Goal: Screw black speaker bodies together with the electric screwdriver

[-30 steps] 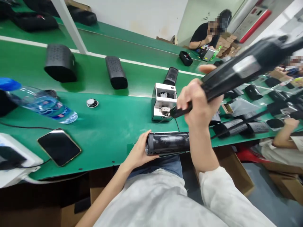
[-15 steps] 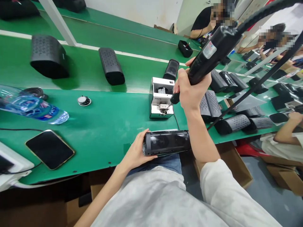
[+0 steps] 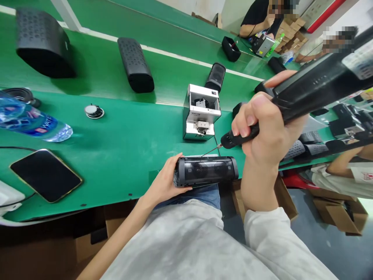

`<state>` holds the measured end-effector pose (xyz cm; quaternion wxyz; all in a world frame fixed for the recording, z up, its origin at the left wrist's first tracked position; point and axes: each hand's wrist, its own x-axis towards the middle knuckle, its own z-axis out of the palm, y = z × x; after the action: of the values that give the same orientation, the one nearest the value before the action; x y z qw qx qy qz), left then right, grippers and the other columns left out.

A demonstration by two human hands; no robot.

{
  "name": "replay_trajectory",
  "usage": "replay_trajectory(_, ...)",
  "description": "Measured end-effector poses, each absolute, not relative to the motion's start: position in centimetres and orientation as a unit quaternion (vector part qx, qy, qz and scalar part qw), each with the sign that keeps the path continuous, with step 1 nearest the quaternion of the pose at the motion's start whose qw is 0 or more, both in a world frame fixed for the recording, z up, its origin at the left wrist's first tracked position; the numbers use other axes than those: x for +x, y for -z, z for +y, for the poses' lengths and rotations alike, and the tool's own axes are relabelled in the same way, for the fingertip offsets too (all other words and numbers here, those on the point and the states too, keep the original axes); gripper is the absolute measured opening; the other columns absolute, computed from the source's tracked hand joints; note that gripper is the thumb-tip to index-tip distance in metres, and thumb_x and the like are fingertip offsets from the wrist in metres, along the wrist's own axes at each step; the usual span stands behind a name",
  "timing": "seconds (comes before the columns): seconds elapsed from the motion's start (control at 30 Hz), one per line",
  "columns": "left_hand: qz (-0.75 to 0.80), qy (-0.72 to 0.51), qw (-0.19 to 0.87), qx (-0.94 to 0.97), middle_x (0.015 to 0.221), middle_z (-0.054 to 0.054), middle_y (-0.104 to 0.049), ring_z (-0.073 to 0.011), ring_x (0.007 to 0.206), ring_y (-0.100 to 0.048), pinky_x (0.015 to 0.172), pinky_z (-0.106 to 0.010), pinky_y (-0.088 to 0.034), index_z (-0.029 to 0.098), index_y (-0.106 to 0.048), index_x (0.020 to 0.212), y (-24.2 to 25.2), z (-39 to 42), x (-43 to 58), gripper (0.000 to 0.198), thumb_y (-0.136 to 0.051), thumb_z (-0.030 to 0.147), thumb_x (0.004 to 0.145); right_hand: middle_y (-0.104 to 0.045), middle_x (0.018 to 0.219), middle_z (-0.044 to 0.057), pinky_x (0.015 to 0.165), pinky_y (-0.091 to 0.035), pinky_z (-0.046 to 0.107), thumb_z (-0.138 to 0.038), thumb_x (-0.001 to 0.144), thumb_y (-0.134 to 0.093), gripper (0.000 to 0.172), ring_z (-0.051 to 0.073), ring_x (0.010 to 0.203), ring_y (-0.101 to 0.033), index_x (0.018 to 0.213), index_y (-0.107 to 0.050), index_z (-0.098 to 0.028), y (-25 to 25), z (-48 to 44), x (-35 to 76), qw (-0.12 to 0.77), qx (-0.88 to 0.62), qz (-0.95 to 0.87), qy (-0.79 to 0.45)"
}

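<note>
A: Nearest first. State of left hand (image 3: pixel 164 179)?

B: Closed around left end of black speaker housing (image 3: pixel 208 171), pinching near and far long edges.

A: Housing location?

B: At front edge of green bench (image 3: pixel 125 159), just above lap. Lying lengthwise left to right, perforated face up.

A: And right hand (image 3: pixel 265 132)?

B: Wrapped firmly around black electric screwdriver (image 3: pixel 317 77). Body tilted up to the right, bit (image 3: pixel 210 151) angled down-left.

A: Any change in last half second?

B: Yes. Bit moved off outlet of white screw feeder (image 3: pixel 201 118), now at far long edge of housing, toward left end. Left-hand grip unchanged.

A: Meaning?

B: Probably past screw pickup, into lining up for fastening. Judgement only. Tip contact: can't tell. Screw on tip: too small to see.

A: Beyond that?

B: Feeder just behind housing, apart from both hands. Off to left: smartphone (image 3: pixel 46 175), then water bottle (image 3: pixel 40 123) and small round part (image 3: pixel 94 111), type unclear. Behind feeder: finished-looking black speaker (image 3: pixel 216 76), contact with feeder unclear. Left of that, dimpled speaker (image 3: pixel 134 62) on rear strip. Farthest: black-clad co-worker (image 3: pixel 253 17) near small metal box (image 3: pixel 262 44).
</note>
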<state>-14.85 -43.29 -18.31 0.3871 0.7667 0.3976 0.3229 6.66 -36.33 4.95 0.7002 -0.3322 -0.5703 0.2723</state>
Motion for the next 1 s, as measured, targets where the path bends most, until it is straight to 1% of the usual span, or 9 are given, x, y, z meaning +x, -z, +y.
replay_trajectory(0.1,0.396,-0.323,0.384,0.769,0.169,-0.019,-0.048,-0.0434,0.159,-0.052,0.131,-0.066,-0.047,0.033,-0.02,0.175,18.4,-43.3,-14.8,0.117,-0.095,0.048,0.086,-0.045,0.058,-0.012,0.039,-0.042,0.028,-0.028,0.093,-0.085,0.024,0.011,0.039,-0.041,0.104,-0.063,-0.03,-5.1,-36.9,6.5,0.689,-0.357,-0.57,-0.271)
replay_trajectory(0.2,0.395,-0.324,0.384,0.769,0.169,-0.019,-0.048,-0.0431,0.159,-0.051,0.131,-0.066,-0.047,0.033,-0.02,0.175,18.3,-43.4,-14.8,0.117,-0.095,0.047,0.086,-0.049,0.06,-0.011,0.039,-0.042,0.027,-0.019,0.094,-0.078,0.02,0.01,0.04,-0.044,0.105,-0.065,-0.028,-4.9,-37.0,6.4,0.685,-0.324,-0.579,-0.299)
replay_trajectory(0.27,0.395,-0.325,0.386,0.768,0.168,-0.019,-0.049,-0.0427,0.159,-0.052,0.131,-0.065,-0.047,0.034,-0.021,0.175,18.3,-43.4,-14.8,0.116,-0.095,0.047,0.086,-0.051,0.06,-0.011,0.04,-0.043,0.027,-0.016,0.094,-0.075,0.018,0.011,0.041,-0.047,0.105,-0.065,-0.027,-4.6,-36.9,6.3,0.679,-0.323,-0.58,-0.313)
replay_trajectory(0.47,0.393,-0.338,0.392,0.76,0.165,-0.017,-0.053,-0.0432,0.156,-0.056,0.13,-0.066,-0.048,0.034,-0.025,0.173,18.3,-43.4,-14.7,0.116,-0.097,0.044,0.083,-0.051,0.064,-0.011,0.043,-0.046,0.027,-0.027,0.098,-0.082,0.022,0.011,0.043,-0.05,0.108,-0.063,-0.029,-1.7,-36.9,6.0,0.648,-0.366,-0.583,-0.325)
replay_trajectory(0.53,0.39,-0.342,0.396,0.758,0.162,-0.017,-0.054,-0.0429,0.153,-0.057,0.129,-0.066,-0.049,0.033,-0.028,0.171,18.3,-43.3,-14.6,0.114,-0.098,0.044,0.082,-0.053,0.066,-0.01,0.043,-0.045,0.028,-0.029,0.1,-0.082,0.021,0.011,0.044,-0.05,0.105,-0.062,-0.029,-0.4,-37.2,5.8,0.639,-0.373,-0.582,-0.337)
replay_trajectory(0.63,0.39,-0.344,0.4,0.754,0.16,-0.017,-0.055,-0.0425,0.151,-0.059,0.128,-0.065,-0.051,0.032,-0.03,0.169,18.2,-43.3,-14.7,0.112,-0.099,0.044,0.082,-0.058,0.073,-0.006,0.045,-0.045,0.029,-0.026,0.102,-0.079,0.018,0.011,0.049,-0.052,0.104,-0.061,-0.028,1.0,-37.7,5.8,0.634,-0.361,-0.594,-0.339)
replay_trajectory(0.8,0.398,-0.344,0.408,0.747,0.159,-0.017,-0.057,-0.0427,0.15,-0.06,0.126,-0.064,-0.053,0.032,-0.033,0.168,18.0,-43.4,-14.7,0.11,-0.1,0.042,0.081,-0.062,0.08,-0.003,0.051,-0.047,0.031,-0.024,0.103,-0.08,0.022,0.014,0.058,-0.057,0.106,-0.059,-0.028,2.0,-38.1,6.7,0.615,-0.347,-0.622,-0.338)
replay_trajectory(0.9,0.395,-0.343,0.41,0.747,0.159,-0.017,-0.057,-0.0426,0.15,-0.06,0.125,-0.064,-0.054,0.033,-0.033,0.168,18.2,-43.5,-14.7,0.111,-0.1,0.044,0.08,-0.063,0.082,-0.003,0.051,-0.049,0.03,-0.022,0.103,-0.079,0.022,0.013,0.056,-0.057,0.109,-0.059,-0.028,2.1,-38.3,7.1,0.621,-0.337,-0.621,-0.339)
replay_trajectory(1.0,0.392,-0.35,0.406,0.748,0.16,-0.017,-0.057,-0.042,0.15,-0.06,0.125,-0.064,-0.054,0.033,-0.032,0.168,18.3,-43.4,-14.7,0.112,-0.1,0.044,0.08,-0.061,0.077,-0.005,0.047,-0.048,0.028,-0.021,0.104,-0.078,0.021,0.012,0.051,-0.055,0.11,-0.059,-0.028,2.1,-38.4,6.9,0.634,-0.324,-0.607,-0.354)
